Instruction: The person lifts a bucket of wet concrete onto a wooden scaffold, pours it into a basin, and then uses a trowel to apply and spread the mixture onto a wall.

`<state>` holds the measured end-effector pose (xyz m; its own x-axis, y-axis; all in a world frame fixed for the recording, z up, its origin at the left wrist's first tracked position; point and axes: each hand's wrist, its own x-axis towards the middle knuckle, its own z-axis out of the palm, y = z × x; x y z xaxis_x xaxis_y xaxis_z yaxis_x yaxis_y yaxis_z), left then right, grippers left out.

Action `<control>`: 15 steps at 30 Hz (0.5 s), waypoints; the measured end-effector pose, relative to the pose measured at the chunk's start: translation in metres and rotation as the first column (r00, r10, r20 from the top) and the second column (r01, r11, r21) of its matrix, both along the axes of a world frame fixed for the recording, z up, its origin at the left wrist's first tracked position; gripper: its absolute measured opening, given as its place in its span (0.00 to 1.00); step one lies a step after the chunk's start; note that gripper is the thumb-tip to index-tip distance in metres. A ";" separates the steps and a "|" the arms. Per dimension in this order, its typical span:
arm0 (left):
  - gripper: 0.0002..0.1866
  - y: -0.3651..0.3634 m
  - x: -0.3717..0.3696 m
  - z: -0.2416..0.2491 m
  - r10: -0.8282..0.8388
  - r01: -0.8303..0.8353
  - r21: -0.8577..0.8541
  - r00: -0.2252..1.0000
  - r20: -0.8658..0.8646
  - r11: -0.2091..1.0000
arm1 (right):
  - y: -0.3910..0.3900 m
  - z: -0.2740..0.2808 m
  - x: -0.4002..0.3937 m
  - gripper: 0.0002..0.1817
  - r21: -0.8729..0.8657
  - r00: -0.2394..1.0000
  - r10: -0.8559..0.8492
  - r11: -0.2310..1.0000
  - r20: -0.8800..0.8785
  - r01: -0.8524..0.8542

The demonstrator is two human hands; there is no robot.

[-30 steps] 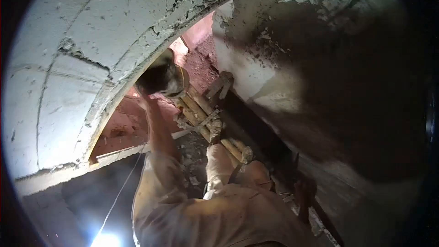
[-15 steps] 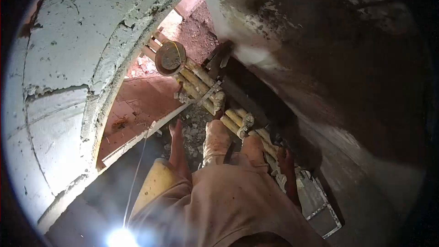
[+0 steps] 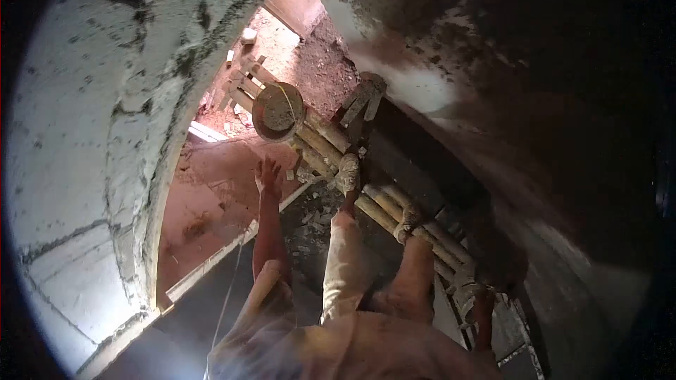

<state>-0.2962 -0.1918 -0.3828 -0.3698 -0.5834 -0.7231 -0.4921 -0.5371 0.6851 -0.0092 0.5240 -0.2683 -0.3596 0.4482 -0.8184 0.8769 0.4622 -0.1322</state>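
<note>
My left hand [image 3: 268, 174] reaches forward, open, its fingers spread and nothing in them. Just beyond it, a round pan [image 3: 266, 129] with grey mortar-like material in it rests on wooden poles [image 3: 384, 217]; the hand and pan are apart. Down at the right, my right hand [image 3: 482, 294] is in deep shadow beside a pale, dirty thing I cannot make out and the top of a metal frame [image 3: 527, 334]. Its fingers are too dark to show whether they hold anything.
My shoes [image 3: 348, 173] stand on the poles. A long straight bar [image 3: 211, 262] edges the reddish surface [image 3: 211, 197] at left. Rubble [image 3: 313, 218] lies below the poles. A rough plastered wall [image 3: 77, 134] rises at left, another wall [image 3: 563, 134] at right.
My left hand has risen from beside my leg and stretched forward toward the pan, fingers spreading. My right hand has moved lower and to the right. The view has shifted and darkened.
</note>
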 end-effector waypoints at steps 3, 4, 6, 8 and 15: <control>0.32 -0.043 -0.079 -0.091 -0.138 0.139 -0.100 0.990 0.015 0.985 | 0.030 -0.046 0.094 0.17 -0.206 0.831 -0.548 0.827 -0.092 0.523; 0.35 -0.063 -0.104 -0.125 -0.179 0.193 -0.095 0.974 0.137 0.977 | 0.037 -0.062 0.116 0.14 -0.401 0.431 -0.903 0.393 0.005 0.828; 0.38 -0.075 -0.140 -0.170 -0.339 0.287 -0.255 0.922 -0.186 0.923 | 0.005 -0.044 0.105 0.12 -0.290 0.551 -0.834 0.519 0.036 0.804; 0.40 -0.097 -0.162 -0.214 -0.417 0.353 -0.321 0.895 -0.157 0.879 | -0.036 -0.026 0.079 0.12 -0.182 0.658 -0.747 0.637 0.097 0.749; 0.35 -0.099 -0.204 -0.266 -0.379 0.553 -0.391 0.814 0.439 0.735 | -0.088 -0.028 0.051 0.07 -0.012 0.383 -0.911 0.386 0.149 0.922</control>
